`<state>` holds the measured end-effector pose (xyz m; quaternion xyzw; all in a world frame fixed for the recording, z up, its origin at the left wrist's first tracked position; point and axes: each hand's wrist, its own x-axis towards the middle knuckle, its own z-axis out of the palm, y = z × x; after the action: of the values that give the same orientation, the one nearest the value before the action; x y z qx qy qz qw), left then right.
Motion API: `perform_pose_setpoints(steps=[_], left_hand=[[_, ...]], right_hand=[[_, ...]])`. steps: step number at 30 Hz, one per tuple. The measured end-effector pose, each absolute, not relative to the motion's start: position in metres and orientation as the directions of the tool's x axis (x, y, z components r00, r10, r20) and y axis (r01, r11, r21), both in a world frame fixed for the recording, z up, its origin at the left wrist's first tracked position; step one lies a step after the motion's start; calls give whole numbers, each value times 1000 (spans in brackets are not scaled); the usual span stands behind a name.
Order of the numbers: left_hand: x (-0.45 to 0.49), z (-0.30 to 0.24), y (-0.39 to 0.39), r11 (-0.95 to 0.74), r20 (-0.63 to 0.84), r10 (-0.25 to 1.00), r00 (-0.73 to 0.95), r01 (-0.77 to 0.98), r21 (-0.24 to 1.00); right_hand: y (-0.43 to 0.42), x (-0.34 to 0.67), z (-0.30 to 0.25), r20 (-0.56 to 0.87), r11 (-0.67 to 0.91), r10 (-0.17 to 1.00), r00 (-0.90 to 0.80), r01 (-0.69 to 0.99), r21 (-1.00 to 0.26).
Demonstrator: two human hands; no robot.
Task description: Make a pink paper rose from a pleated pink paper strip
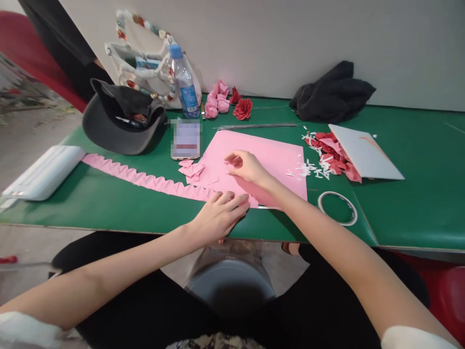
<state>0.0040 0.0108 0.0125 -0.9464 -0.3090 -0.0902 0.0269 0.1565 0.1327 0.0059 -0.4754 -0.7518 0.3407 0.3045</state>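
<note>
My left hand (pixel 223 215) rests on the near end of a long strip of pink folded petals (pixel 145 179), its fingers slightly bent and apart, partly hiding the strip. Above the pink paper sheet (pixel 269 150) hovers my right hand (pixel 247 167), with thumb and fingers curved and a gap between them; nothing shows in it. Small folded pink paper pieces (pixel 191 170) lie in a loose pile at the sheet's left edge, left of my right hand. A roll of tape (pixel 337 208) lies flat to the right of the sheet.
Behind stand a bottle (pixel 184 82), beaded bag (pixel 145 72), paper flowers (pixel 218 101) and thin wires (pixel 257 126). A cap (pixel 123 116), phone (pixel 186 139) and white power bank (pixel 45 172) lie leftward. Rightward are red paper scraps (pixel 334 152), a white sheet (pixel 363 150) and black cloth (pixel 332 94).
</note>
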Motion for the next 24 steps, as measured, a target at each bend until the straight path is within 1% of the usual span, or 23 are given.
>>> perform_pose_setpoints(steps=[5, 9, 12, 14, 18, 22, 24], left_hand=[[16, 13, 13, -848, 194, 525, 829, 530, 32], [18, 6, 9, -854, 244, 514, 822, 517, 55], [16, 2, 5, -850, 281, 520, 807, 521, 79], [15, 0, 4, -852, 291, 518, 804, 515, 93], [15, 2, 3, -848, 295, 528, 797, 516, 122], [16, 5, 3, -828, 281, 559, 780, 541, 146], [17, 6, 3, -830, 280, 556, 782, 537, 150]], right_hand=[[119, 192, 15, 95, 303, 920, -380, 537, -788], [95, 228, 18, 83, 266, 939, -334, 550, -792], [80, 245, 20, 84, 241, 946, -312, 511, -825], [74, 250, 23, 74, 231, 941, -331, 466, -854], [70, 249, 31, 23, 192, 927, -375, 419, -887], [67, 250, 35, -32, 131, 926, -376, 399, -907], [65, 251, 35, -61, 94, 924, -376, 381, -920]])
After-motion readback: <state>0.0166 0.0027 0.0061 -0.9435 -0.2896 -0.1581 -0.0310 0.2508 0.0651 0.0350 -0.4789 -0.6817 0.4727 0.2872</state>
